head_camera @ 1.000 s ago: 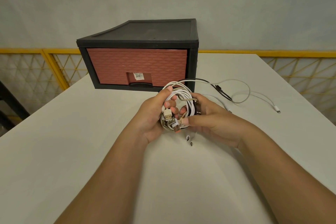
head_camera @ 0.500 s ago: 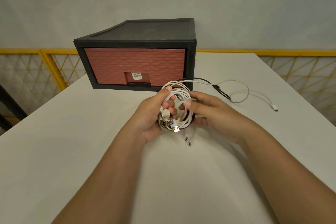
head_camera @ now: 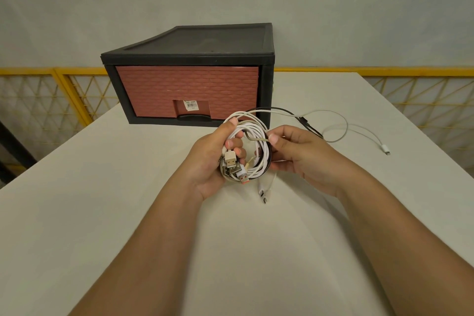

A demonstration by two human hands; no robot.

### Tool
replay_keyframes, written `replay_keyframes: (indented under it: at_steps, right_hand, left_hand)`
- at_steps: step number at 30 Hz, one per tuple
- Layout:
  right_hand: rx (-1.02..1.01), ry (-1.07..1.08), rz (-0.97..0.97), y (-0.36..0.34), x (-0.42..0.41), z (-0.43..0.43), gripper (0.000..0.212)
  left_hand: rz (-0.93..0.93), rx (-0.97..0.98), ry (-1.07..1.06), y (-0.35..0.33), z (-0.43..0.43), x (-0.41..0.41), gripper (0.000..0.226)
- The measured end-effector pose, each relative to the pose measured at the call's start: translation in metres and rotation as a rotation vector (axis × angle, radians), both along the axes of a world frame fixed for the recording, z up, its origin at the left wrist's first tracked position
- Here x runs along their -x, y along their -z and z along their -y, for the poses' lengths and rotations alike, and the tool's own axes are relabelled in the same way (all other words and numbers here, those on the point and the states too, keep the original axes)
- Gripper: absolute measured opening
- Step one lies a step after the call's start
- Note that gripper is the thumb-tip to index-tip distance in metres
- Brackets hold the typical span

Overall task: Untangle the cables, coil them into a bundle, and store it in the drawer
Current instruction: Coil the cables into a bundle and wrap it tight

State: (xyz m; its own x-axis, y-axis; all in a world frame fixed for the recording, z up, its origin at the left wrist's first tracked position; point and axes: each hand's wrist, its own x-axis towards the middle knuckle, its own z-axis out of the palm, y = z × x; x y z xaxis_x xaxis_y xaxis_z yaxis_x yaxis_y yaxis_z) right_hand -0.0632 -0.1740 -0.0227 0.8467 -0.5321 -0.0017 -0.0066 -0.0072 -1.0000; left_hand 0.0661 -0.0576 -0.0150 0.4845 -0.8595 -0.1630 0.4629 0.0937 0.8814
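L hand point(head_camera: 210, 159) grips the cable coil point(head_camera: 252, 131) from the left, thumb over the top, fingers curled through the loop. USB plugs point(head_camera: 230, 161) bunch at its fingertips. R hand point(head_camera: 302, 159) pinches the coil's right side betw. thumb and fingers. Coil is held above the tabletop point(head_camera: 102, 213), near the front right corner of the drawer unit point(head_camera: 195, 59). Its drawer point(head_camera: 187, 90) is closed, flush in the black frame. Two connectors point(head_camera: 263, 191) dangle under the coil. Uncoiled tails, a black cable point(head_camera: 307, 126) and a white cable point(head_camera: 338, 126), trail right over the tabletop; the white plug point(head_camera: 385, 149) lies short of the right edge. Yellow railing point(head_camera: 64, 90) runs beyond both side edges.
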Motion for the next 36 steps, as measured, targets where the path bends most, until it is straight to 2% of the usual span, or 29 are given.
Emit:
replay_keyframes:
  at_steps: [4,15,25,31,36]
  right_hand:
    - [0.009,-0.013,-0.002,0.001,0.001,0.001,0.007]
    - [-0.056,0.005,0.020,0.002,0.001,0.003,0.014]
    - [-0.362,-0.095,0.146,-0.003,-0.003,-0.011,0.021]
    - [-0.138,-0.168,0.063,-0.002,-0.004,-0.010,0.037]
    - [-0.097,-0.176,0.035,-0.002,-0.002,-0.008,0.030]
  left_hand:
    - [-0.029,0.020,-0.030,0.000,-0.001,0.000,0.026]
    - [0.012,0.014,-0.020,-0.002,-0.001,0.004,0.027]
    - [0.003,0.007,-0.053,-0.003,0.002,0.006,0.031]
    - [0.043,-0.013,-0.036,0.000,0.001,0.005,0.030]
    - [0.033,-0.016,-0.016,0.000,0.001,0.006,0.029]
